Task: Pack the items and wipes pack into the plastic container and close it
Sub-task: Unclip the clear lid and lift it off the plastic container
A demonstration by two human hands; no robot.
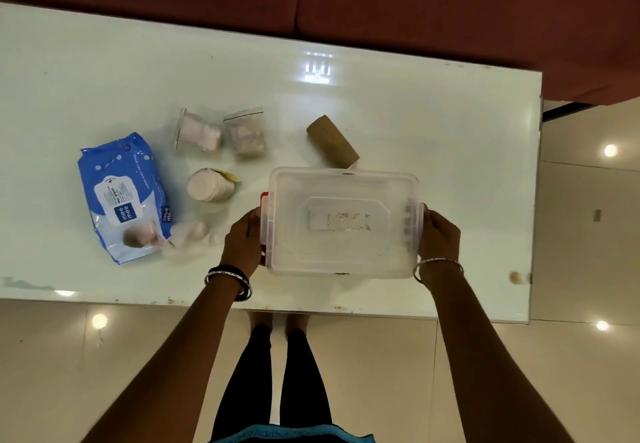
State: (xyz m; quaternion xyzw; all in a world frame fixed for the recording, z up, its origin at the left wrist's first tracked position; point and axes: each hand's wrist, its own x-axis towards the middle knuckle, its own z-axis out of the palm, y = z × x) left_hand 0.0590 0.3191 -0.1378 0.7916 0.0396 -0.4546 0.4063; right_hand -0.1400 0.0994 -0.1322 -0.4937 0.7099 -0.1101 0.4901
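Hands: left hand (244, 238) and right hand (439, 234) each clasp one short end of the plastic container (343, 224), fingers curled on the side latches.
Container: clear, lid on; long axis runs left to right, squarely between the hands, near the table's front edge. Left latch shows red (264, 196); the right one looks pale.
Table: glossy white table (450, 123) carries everything.
Key relation: all loose goods lie left of and beyond the container, so the left hand is nearer to most of them.
Wipes pack: blue wipes pack (124, 196) lies flat, well to the left, long axis running away from the person, slightly tilted.
Pouches: two clear zip pouches (244, 132) side by side beyond the left hand; a round stack of cotton pads (211, 186) nearer; a clear bag (188, 233) touching the wipes pack.
Cardboard tube: brown cardboard tube (330, 141) lies just behind the container's far edge, angled.
Writing: "mee mee" and "Wet Wipes" readable on the pack; the small print is too fine.
Judgement: lid likely needs opening before packing starts.
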